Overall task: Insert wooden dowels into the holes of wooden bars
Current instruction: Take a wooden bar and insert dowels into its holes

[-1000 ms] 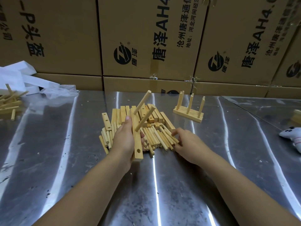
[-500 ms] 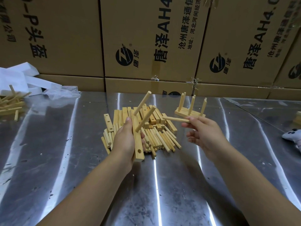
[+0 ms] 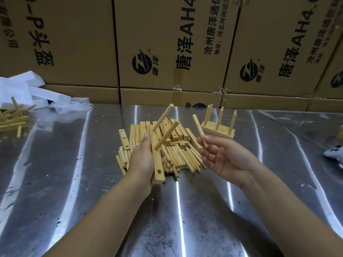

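Left hand (image 3: 143, 160) grips a wooden bar (image 3: 158, 164) carrying two inserted dowels (image 3: 168, 135); right hand (image 3: 224, 158) pinches a loose dowel (image 3: 199, 128), tilted, near the pile (image 3: 178, 158) on the surface (image 3: 74, 182).

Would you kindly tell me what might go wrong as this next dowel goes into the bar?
The right hand pinches the loose dowel near its lower end, so it may tilt and miss the empty hole.
The left hand alone grips the bar; pushing could twist it or knock the two slanted dowels already in it.
A dropped dowel would be lost in the pile below.
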